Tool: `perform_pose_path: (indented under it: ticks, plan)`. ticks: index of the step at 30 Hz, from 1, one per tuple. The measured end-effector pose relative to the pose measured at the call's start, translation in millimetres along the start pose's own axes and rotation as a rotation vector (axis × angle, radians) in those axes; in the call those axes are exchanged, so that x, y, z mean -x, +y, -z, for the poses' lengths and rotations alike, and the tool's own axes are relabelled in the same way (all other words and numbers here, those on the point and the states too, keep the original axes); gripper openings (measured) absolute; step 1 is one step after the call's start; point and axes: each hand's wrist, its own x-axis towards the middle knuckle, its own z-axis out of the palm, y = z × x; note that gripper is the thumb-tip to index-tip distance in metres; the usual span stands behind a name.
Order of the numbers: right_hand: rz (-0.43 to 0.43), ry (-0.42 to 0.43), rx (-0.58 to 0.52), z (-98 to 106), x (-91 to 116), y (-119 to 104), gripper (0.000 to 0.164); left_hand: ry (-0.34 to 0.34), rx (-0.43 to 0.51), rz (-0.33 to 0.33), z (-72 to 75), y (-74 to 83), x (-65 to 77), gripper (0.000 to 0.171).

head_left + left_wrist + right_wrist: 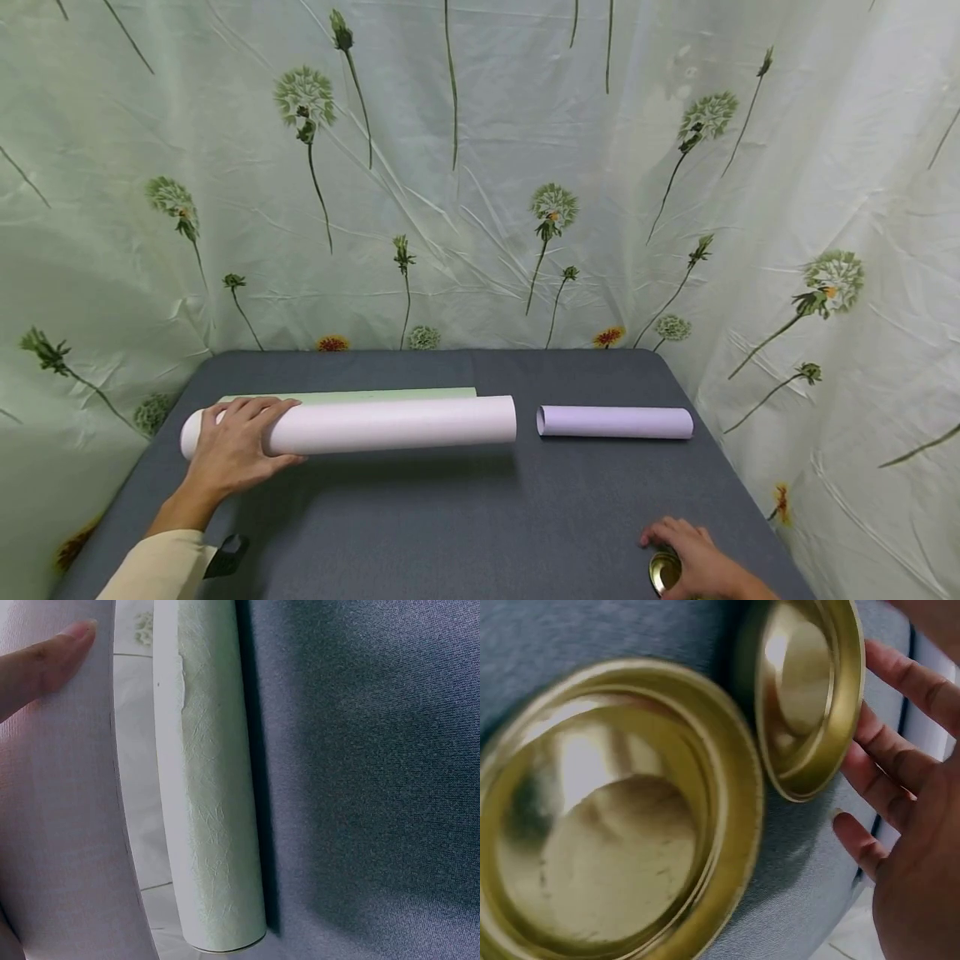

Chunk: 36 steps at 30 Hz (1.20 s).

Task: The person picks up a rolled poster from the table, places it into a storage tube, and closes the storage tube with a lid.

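Note:
My left hand (pixel 236 446) grips a long pinkish-white paper roll (pixel 397 423) near its left end, thumb along the near side. The roll hangs over the table, its shadow falling below. Behind it lies a pale green roll (pixel 352 396), mostly covered in the head view; its wrinkled wrap (pixel 217 787) shows in the left wrist view. At the table's near right, my right hand (pixel 697 554) holds a shallow brass bowl (pixel 806 697) by its rim, tilted on edge. A second brass bowl (pixel 615 847) sits beside it, its mouth facing the camera.
A lilac paper roll (pixel 615 422) lies at the right back of the dark grey table (pixel 450 525). Pale curtains (pixel 480 208) printed with dandelions hang behind the table and along both sides. A black strap piece (pixel 227 557) sticks out by the left sleeve.

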Motion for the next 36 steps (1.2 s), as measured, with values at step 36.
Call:
perform_pose_path:
  ticks: [36]
  plan:
    - [-0.051,0.073,0.077,2,1,-6,0.049,0.015,0.002,-0.010,-2.7,-2.6,0.4,0.073]
